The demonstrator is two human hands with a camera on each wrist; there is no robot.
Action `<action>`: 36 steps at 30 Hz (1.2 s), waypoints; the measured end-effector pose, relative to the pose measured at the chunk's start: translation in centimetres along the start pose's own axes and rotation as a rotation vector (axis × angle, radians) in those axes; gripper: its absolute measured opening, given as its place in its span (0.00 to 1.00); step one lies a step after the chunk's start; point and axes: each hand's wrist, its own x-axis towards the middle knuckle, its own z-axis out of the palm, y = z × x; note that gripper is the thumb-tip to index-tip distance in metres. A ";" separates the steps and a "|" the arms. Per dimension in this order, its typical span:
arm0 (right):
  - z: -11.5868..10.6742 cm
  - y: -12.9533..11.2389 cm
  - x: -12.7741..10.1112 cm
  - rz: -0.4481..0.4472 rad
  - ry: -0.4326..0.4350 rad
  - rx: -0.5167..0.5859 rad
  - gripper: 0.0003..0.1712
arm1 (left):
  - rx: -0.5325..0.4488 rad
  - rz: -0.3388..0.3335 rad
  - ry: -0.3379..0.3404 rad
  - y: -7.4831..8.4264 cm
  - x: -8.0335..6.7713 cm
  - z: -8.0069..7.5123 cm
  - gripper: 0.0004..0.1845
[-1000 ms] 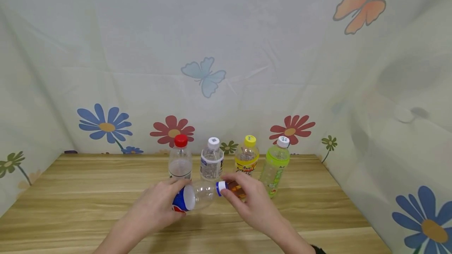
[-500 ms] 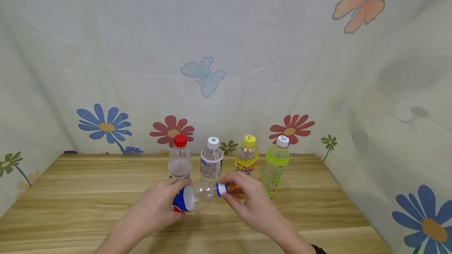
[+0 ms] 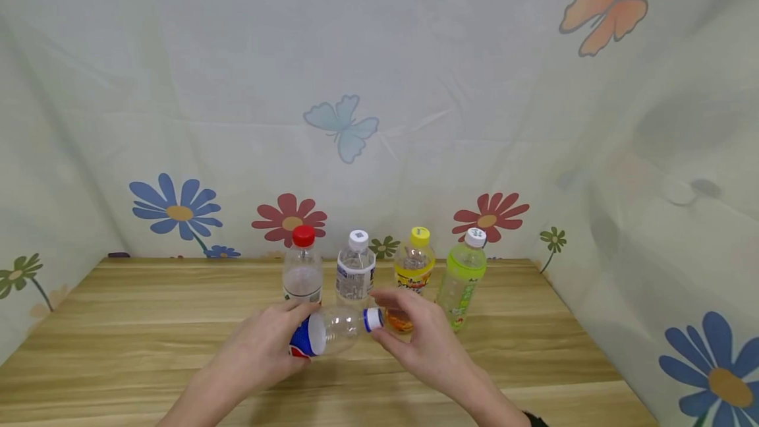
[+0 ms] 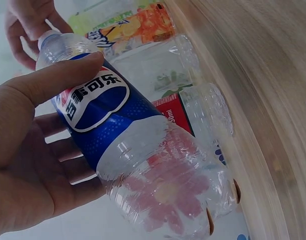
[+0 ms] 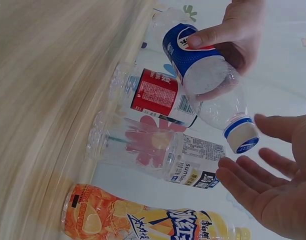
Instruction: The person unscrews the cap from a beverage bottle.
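My left hand [image 3: 263, 341] grips a clear soda bottle [image 4: 103, 107] round its blue label, thumb across the front. The bottle lies tilted, its neck pointing right in the head view. Its white cap [image 5: 242, 135] with a blue ring sits on the neck. My right hand [image 3: 423, 338] is beside the cap, thumb and fingers spread around it. In the right wrist view a gap shows between the fingertips [image 5: 230, 165] and the cap. The left fingers are partly hidden behind the bottle.
Behind the hands, several bottles stand in a row on the wooden table [image 3: 148, 321]: one red-capped [image 3: 304, 237], one white-capped [image 3: 357, 275], one yellow-capped [image 3: 415, 269] and one green with a white cap [image 3: 465, 275]. A flower-printed cloth [image 3: 237, 137] hangs behind and beside them.
The right thumb and fingers, pinching the cap earlier, have spread off it. The left hand and the bottle stay almost where they were.
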 end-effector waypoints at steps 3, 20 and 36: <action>0.0 -0.1 -0.1 0.060 0.012 0.035 0.26 | 0.006 0.005 0.002 0.0 0.0 0.1 0.40; 0.0 0.2 0.1 0.087 -0.054 0.040 0.13 | 0.003 0.010 0.003 0.0 0.1 0.1 0.40; 0.0 0.0 0.1 0.062 -0.043 0.012 0.17 | 0.011 0.021 0.017 -0.1 0.0 0.2 0.39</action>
